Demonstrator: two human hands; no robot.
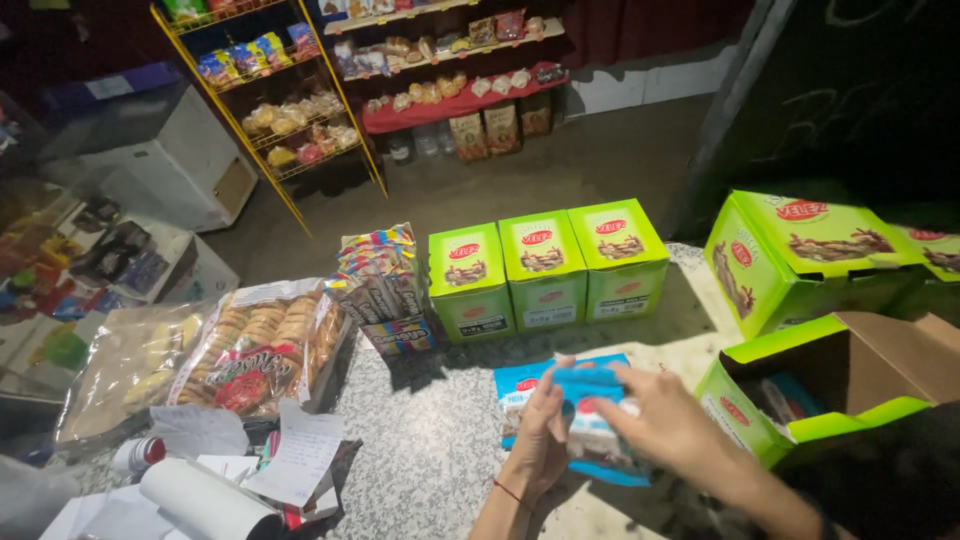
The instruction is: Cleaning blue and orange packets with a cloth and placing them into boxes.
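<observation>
Both our left hand (540, 432) and right hand (668, 425) pinch a blue snack packet (590, 392) over the granite counter's (430, 440) near edge | open green carton (800, 395) beside, right | three green boxes (545, 265) behind | risk: thin two-handed pinch may slip, dropping packet off the edge.

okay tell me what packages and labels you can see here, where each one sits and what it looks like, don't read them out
Blue packet: held in both hands, left hand, right hand.
Three green boxes: row at counter's far edge, red oval labels.
Open green box: right, flaps up.
Closed green box: behind it, tilted.
Clear cookie bag: left, red label.
Striped multicolour packs: stacked beside it.
</observation>
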